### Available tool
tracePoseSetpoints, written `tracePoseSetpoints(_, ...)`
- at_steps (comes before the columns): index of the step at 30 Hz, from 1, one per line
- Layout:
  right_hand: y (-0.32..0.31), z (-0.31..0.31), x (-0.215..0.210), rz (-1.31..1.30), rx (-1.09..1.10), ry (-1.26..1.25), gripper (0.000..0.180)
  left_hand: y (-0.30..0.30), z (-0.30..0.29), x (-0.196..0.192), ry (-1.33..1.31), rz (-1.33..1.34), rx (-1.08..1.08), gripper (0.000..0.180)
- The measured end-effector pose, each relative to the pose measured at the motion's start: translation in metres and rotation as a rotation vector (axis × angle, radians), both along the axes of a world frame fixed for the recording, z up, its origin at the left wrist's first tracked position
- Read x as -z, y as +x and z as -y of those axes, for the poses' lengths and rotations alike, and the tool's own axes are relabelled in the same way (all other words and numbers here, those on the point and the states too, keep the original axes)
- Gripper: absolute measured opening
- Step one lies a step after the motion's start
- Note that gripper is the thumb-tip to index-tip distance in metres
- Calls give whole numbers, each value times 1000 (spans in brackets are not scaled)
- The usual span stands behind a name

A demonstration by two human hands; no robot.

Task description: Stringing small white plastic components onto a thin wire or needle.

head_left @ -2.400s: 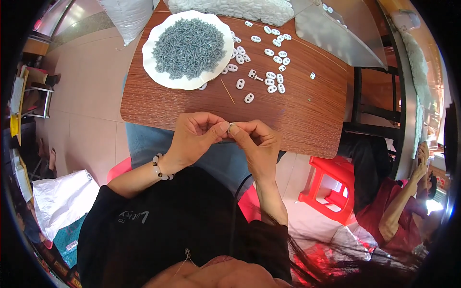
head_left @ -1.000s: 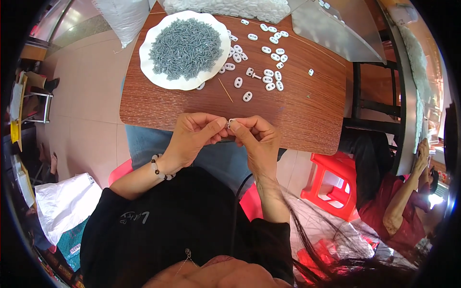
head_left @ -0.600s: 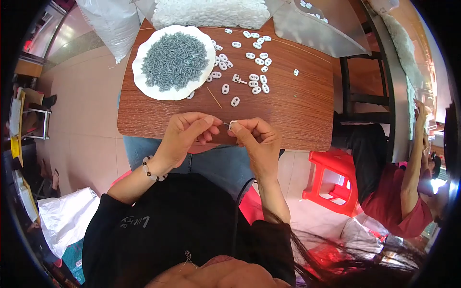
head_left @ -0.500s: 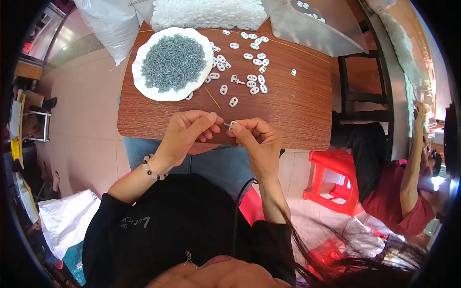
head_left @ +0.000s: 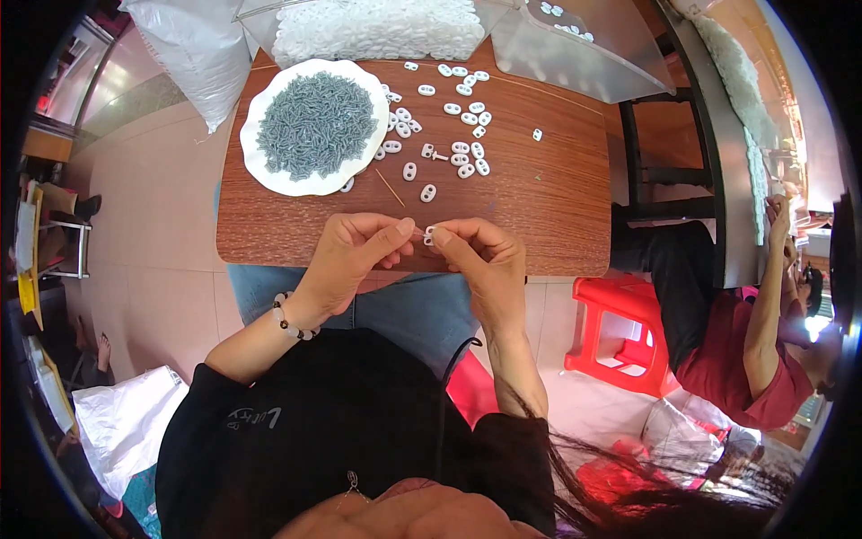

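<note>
Low over the table's near edge, both my hands meet fingertip to fingertip. My right hand point(head_left: 489, 260) is closed, pinching a small white two-hole plastic piece point(head_left: 429, 236) between thumb and index finger. Thumb and index finger of my left hand point(head_left: 364, 247) are pressed together right beside that piece; a thin, pale bit shows at their tips, too small to name. Just beyond lie more white two-hole pieces point(head_left: 428, 193) and a thin brown stick point(head_left: 390, 189). A scalloped white plate point(head_left: 253, 148) at the far left holds a heap of small grey springs point(head_left: 316, 124).
The wooden table point(head_left: 539, 216) has rounded corners. At its back stand a clear bin of white pieces point(head_left: 377, 31) and a grey tray point(head_left: 575, 67). A white sack point(head_left: 184, 58) stands at far left, a red stool point(head_left: 620, 337) at right. Another person point(head_left: 745, 359) sits beyond it.
My hands have come slightly closer together. The grey coil visible between my left fingertips and the white piece no longer shows clearly. The whole view has shifted a little.
</note>
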State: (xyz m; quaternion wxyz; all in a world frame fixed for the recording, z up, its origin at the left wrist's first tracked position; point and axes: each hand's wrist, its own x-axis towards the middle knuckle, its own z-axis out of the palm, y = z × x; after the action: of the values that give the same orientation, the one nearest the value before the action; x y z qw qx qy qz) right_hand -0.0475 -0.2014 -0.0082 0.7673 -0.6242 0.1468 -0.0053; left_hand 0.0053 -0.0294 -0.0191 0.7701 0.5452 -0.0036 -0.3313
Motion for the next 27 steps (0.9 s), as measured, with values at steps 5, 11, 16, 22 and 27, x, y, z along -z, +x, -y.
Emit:
tracePoseSetpoints(5,2,-3,2,-29,23,13,11,-1,-2,4,-24,-9,-23,17)
tracePoseSetpoints(11,5,-7,0,-38,33,-3,11,1,-2,5,9,-64,-42,15)
tracePoseSetpoints(16,7,-9,2,-43,40,19,10,2,-2,7,14,-49,-41,16)
tracePoseSetpoints(22,8,-3,4,-36,83,-7,10,11,-3,-2,72,-30,29,16)
tracePoseSetpoints(27,8,15,-4,-43,165,33,9,52,5,-26,541,619,179,16)
